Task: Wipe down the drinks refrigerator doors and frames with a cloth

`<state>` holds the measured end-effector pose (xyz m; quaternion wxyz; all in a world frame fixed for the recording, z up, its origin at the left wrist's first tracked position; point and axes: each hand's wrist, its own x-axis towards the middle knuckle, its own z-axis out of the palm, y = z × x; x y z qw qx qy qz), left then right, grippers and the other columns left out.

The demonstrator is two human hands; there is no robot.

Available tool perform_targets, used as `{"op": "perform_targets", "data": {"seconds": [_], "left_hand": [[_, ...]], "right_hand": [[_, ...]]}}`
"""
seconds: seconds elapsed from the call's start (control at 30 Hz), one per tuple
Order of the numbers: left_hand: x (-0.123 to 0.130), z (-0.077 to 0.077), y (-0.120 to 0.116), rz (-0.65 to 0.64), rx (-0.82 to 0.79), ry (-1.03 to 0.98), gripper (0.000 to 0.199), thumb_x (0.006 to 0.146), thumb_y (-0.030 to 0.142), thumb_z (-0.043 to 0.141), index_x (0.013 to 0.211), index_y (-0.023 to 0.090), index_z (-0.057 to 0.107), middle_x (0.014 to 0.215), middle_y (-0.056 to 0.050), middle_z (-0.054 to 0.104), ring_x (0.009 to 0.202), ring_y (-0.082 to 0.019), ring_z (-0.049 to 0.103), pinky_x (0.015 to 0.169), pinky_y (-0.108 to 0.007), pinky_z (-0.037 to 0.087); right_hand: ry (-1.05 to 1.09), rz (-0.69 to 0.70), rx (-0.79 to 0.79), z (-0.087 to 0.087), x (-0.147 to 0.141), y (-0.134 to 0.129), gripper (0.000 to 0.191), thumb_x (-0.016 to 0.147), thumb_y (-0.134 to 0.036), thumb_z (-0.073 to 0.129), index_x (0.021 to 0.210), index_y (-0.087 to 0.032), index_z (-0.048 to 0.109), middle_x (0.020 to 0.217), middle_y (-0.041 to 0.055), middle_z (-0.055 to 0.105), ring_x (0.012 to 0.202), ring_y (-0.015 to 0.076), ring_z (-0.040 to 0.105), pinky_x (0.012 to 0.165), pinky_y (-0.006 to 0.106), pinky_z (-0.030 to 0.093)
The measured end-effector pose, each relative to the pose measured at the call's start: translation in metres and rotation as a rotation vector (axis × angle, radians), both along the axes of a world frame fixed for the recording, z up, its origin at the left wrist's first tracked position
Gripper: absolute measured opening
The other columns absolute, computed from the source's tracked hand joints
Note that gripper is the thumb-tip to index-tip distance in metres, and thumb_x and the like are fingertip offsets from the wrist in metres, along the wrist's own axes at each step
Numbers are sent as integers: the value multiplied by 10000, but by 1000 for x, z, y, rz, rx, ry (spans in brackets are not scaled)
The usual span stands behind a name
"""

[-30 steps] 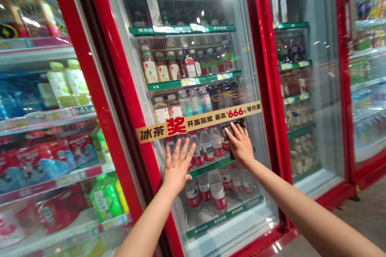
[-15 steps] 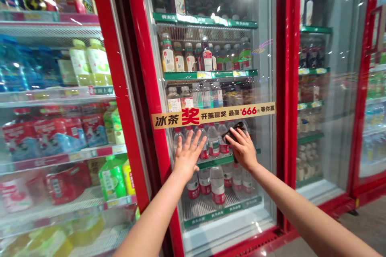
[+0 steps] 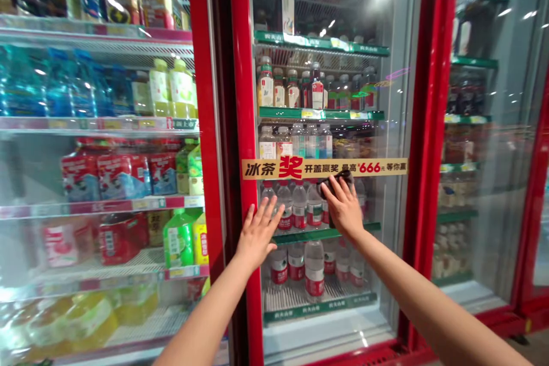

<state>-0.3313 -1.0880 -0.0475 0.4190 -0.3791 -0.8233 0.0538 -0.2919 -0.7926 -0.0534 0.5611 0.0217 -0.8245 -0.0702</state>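
Note:
A glass cooler door with a red frame (image 3: 243, 97) stands before me, and a tan banner (image 3: 326, 168) with Chinese text runs across it. My left hand (image 3: 258, 231) has its fingers spread at the door's left edge, over the red frame and glass, below the banner. Under the fingers of my right hand (image 3: 344, 206) is a dark cloth (image 3: 343, 176), pressed on the glass at the banner's lower edge. Behind the glass, water bottles with red labels (image 3: 314, 269) stand on the lower shelves.
To the left, an open-looking cooler holds red drink packs (image 3: 124, 174), blue bottles (image 3: 83, 88) and a green bottle (image 3: 178, 240). Another red-framed cooler (image 3: 441, 97) stands on the right. Light reflections show on the glass.
The view has turned left, so the coolers appear further right. My left hand has shifted left relative to the door, onto its red frame. My right hand remains on the cloth near the banner.

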Motion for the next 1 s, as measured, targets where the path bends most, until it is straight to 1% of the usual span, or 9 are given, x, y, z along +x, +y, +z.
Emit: {"op": "perform_targets", "data": {"seconds": [0.07,0.17,0.33,0.43,0.6,0.67,0.8,0.9,1.0], "left_hand": [[-1,-4,-8,23,54,4,1293,633,490,906,1620,292,94,1692,-117,86,1564,-342,102,1259,-583,187],[-3,-9,-10,37,90,10,1322,641,469,906,1618,298,32,1692,-119,42,1564,-339,65,1263,-566,184],[-5,-14,-7,49,77,18,1353,607,459,923,1620,285,44,1687,-113,31,1560,-312,0,1269,-535,177],[-5,-14,-7,48,76,13,1364,579,479,930,1622,279,75,1683,-113,42,1558,-298,-25,1271,-525,173],[-5,-17,-5,63,89,-11,1363,595,461,930,1623,282,53,1684,-106,32,1558,-296,-22,1274,-533,161],[-2,-20,-7,63,88,-25,1350,624,458,916,1624,254,32,1685,-111,33,1560,-288,-7,1278,-514,164],[6,-34,-24,75,95,-35,1330,667,426,897,1623,194,1,1688,-120,65,1566,-264,13,1286,-460,177],[10,-46,-37,112,134,-33,1313,694,410,880,1620,188,-25,1686,-124,89,1567,-265,16,1286,-472,181],[8,-54,-42,144,156,-40,1271,726,418,856,1620,175,-15,1680,-133,101,1566,-266,28,1282,-484,190]], "right_hand": [[0,-2,-13,7,-10,-27,574,959,-179,505,1515,-319,468,1642,60,352,1513,330,294,1195,611,269],[-66,47,85,-4,-10,-50,632,938,-186,541,1540,-341,423,1656,36,323,1515,314,288,1225,595,209],[-174,194,329,-26,12,-18,610,937,-175,538,1506,-382,465,1593,-10,444,1450,237,406,1262,501,163],[-88,153,224,-14,5,-17,589,934,-168,531,1490,-360,495,1588,16,452,1456,261,399,1245,526,208],[-3,108,87,-2,-13,-67,638,932,-157,517,1541,-323,428,1631,62,371,1490,323,337,1221,610,213],[-72,163,199,-6,-8,-69,644,934,-164,530,1545,-336,417,1629,42,376,1485,306,350,1238,589,191],[-213,283,470,-2,6,-41,614,952,-182,537,1522,-387,436,1595,-23,437,1452,242,413,1266,511,152],[-159,243,380,14,2,-44,629,935,-147,530,1516,-377,450,1606,-10,420,1462,255,398,1260,521,154],[-55,181,205,22,-12,-82,644,919,-138,540,1523,-342,449,1626,23,384,1485,295,356,1248,566,144]]}}
